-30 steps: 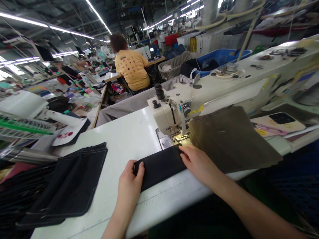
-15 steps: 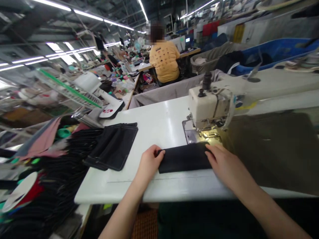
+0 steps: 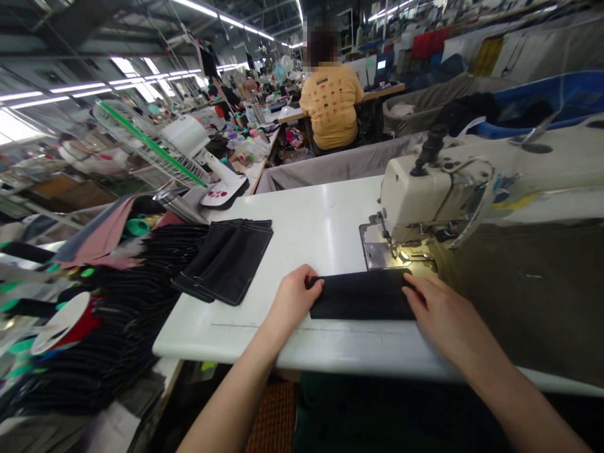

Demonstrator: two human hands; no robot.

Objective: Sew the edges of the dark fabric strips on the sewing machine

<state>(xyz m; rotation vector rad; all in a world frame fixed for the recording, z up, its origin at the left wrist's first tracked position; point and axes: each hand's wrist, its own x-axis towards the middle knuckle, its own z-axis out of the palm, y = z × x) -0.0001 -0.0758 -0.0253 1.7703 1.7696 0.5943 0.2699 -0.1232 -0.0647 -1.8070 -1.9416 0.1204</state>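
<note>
A dark rectangular fabric piece point(image 3: 363, 296) lies on the white sewing table point(image 3: 321, 220), just in front of the machine's lit needle plate. Its left end is pinched between the thumb and fingers of my left hand point(image 3: 295, 299). My right hand point(image 3: 436, 308) pinches the upper right corner, close to the presser foot point(image 3: 418, 257). The sewing machine head point(image 3: 419, 195) stands right behind the cloth, and the fabric's back edge sits beside the metal plate point(image 3: 377, 251). Left of my left hand, several stitched dark fabric pieces point(image 3: 226, 258) lie fanned in a small stack.
A long heap of dark fabric pieces point(image 3: 104, 340) runs along the left, beside a white cone-shaped item point(image 3: 61, 324). A small white fan point(image 3: 189, 145) with a green-edged guard stands behind. Farther back, a person in a yellow shirt point(image 3: 330, 107) sits near a blue bin point(image 3: 533, 104).
My view has shifted, so the table and machine appear slightly different in place. Both hands keep their pinch on the dark fabric piece, which stays in front of the needle plate.
</note>
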